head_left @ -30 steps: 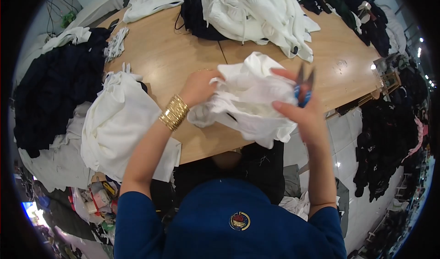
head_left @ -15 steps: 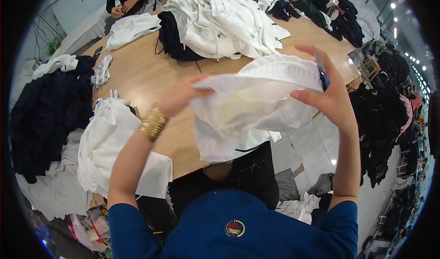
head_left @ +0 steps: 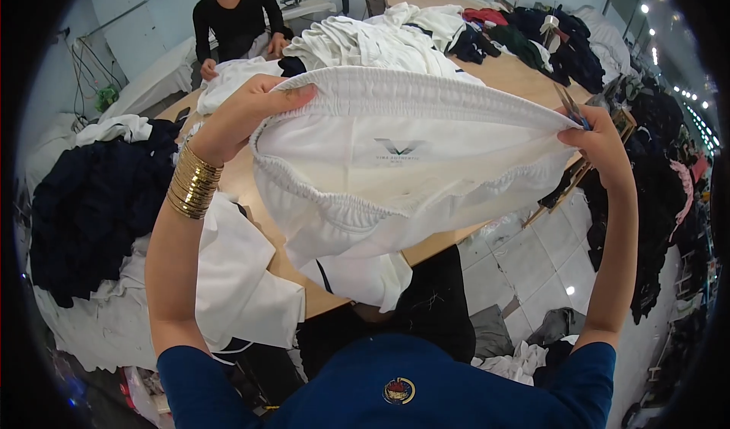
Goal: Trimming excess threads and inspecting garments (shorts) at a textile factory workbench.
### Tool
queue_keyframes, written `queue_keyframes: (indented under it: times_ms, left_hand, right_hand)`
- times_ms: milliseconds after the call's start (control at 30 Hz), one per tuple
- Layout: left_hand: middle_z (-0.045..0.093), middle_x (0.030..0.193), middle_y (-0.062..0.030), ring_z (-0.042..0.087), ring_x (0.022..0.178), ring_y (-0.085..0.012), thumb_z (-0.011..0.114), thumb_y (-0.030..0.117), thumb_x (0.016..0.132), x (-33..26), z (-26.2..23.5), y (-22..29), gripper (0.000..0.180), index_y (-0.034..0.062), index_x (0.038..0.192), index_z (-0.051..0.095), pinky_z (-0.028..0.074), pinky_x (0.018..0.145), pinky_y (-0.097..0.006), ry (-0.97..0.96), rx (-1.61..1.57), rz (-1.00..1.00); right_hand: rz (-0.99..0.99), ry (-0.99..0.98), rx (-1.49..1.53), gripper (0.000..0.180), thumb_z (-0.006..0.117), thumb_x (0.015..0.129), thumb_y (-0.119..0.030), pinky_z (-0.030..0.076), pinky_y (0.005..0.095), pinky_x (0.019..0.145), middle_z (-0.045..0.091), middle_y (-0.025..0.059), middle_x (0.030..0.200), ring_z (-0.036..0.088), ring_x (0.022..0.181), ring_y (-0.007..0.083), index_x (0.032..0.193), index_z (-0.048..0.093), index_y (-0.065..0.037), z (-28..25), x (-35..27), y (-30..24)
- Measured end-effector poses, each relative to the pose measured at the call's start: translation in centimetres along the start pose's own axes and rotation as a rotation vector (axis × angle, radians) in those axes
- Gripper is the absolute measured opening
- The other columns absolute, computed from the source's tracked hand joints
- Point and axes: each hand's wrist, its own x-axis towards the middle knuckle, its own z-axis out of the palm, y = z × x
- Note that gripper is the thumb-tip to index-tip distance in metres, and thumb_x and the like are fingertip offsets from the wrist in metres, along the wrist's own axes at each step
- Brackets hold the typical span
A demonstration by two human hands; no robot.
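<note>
A pair of white elastic-waist trousers is stretched between my hands, with the waist opening toward me and a small printed mark inside. My left hand, with gold bangles at its wrist, is closed on the left end of the gathered waistband. At the other end my right hand pinches the waistband. Thread snips also sit in that hand, their blades pointing up past the fingers. The lower part of the trousers hangs over the table edge above my lap, and a dark stripe shows on it.
Behind the trousers, a heap of white garments covers part of the wooden table. Dark clothes are piled at left, beside a white garment. A person in black stands across the table. Black garments hang at right.
My hands have moved apart and pulled the waistband taut; before, the trousers were bunched and my right fingers were spread. The view has tilted up, showing more of the person opposite.
</note>
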Motion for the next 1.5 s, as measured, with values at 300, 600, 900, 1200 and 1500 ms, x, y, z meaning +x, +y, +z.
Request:
queue_keyframes:
  times_ms: [300,600,900,1200,1500]
  left_hand:
    - [0.063,0.076,0.0034,0.055,0.063,0.0005,0.062,0.035,0.083,-0.4,-0.3,0.9,0.032,0.0039,0.085,0.066,0.042,0.055,-0.015,0.039,-0.039,-0.001]
    - [0.062,0.077,0.0028,0.054,0.063,-0.0002,0.064,0.037,0.081,-0.1,-0.3,0.4,0.033,0.0042,0.085,0.065,0.042,0.055,-0.016,0.006,-0.044,0.003]
    - [0.059,0.107,-0.0049,0.057,0.091,-0.0085,0.058,0.026,0.086,-1.6,1.6,1.8,0.043,-0.0026,0.118,0.051,0.046,0.078,-0.022,-0.141,-0.136,0.004]
    - [0.061,0.099,-0.0026,0.055,0.089,-0.0058,0.057,0.023,0.088,-2.0,6.1,-3.6,0.033,-0.0013,0.109,0.057,0.043,0.081,-0.02,-0.334,-0.373,0.051]
    - [0.059,0.085,0.0019,0.051,0.075,-0.0032,0.061,0.019,0.085,-4.5,11.6,-8.3,0.02,0.0008,0.094,0.06,0.042,0.07,-0.019,-0.119,-0.484,-0.005]
  right_hand:
    - [0.013,0.007,-0.02,0.024,0.056,0.063,-0.006,0.021,0.0199,0.04,0.044,-0.0064,0.057,0.033,0.045,0.0023,0.086,0.063,-0.004,-0.9,0.2,-0.4]
    - [0.028,0.028,0.0,0.024,0.055,0.062,-0.003,0.019,0.0202,0.037,0.043,-0.0055,0.056,0.029,0.041,0.0027,0.085,0.062,-0.002,-1.2,0.1,-0.6]
    - [-0.024,0.018,-0.032,0.021,0.056,0.061,-0.003,0.02,0.0198,0.037,0.043,-0.0049,0.054,0.031,0.04,0.0019,0.082,0.062,-0.002,-1.0,0.6,0.0]
    - [-0.149,-0.128,-0.202,0.021,0.057,0.067,-0.007,0.042,0.0255,0.068,0.06,0.0055,0.073,0.055,0.07,0.0142,0.086,0.062,0.001,4.5,2.0,4.2]
    - [-0.173,-0.036,-0.098,0.042,0.07,0.073,-0.029,0.044,0.0295,0.066,0.059,0.0064,0.082,0.056,0.072,0.0192,0.106,0.058,-0.007,11.4,-4.8,1.3]
